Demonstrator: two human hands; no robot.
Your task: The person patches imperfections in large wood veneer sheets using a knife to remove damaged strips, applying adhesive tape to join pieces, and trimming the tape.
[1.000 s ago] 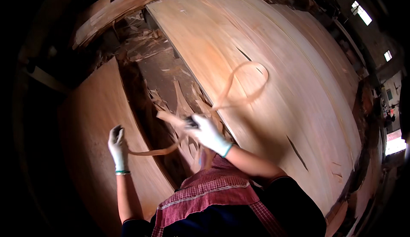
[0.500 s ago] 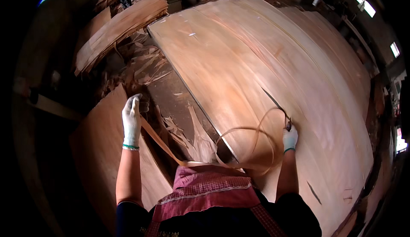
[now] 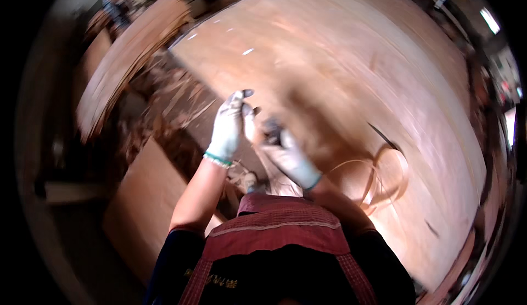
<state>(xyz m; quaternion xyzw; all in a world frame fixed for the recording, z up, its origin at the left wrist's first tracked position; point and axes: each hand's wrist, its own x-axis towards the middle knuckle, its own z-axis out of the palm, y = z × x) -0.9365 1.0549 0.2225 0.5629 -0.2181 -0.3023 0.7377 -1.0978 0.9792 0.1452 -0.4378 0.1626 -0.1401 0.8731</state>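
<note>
My left hand (image 3: 226,129), in a white glove with dark fingertips, is raised near the edge of a large stack of wood veneer sheets (image 3: 307,41). Its fingers and thumb stand apart, and I see nothing held between them. Close to its right is my right hand (image 3: 288,157), also gloved and smeared by motion; a dark blur shows at its fingers, too unclear to name. Right of it, a thin looped strip of veneer (image 3: 403,168) lies on the top sheet. Beyond the loops is a dark, narrow, pointed shape (image 3: 382,135), either a gap or a blade.
A curved pile of veneer (image 3: 129,58) stands at the far left. Torn veneer scraps (image 3: 175,91) litter the floor between it and the large stack. Another veneer sheet (image 3: 145,189) slants at the near left.
My right hand has come left from the sheet toward my left hand, which has moved right. The strip's loops now lie apart from my hands. The view has shifted.
</note>
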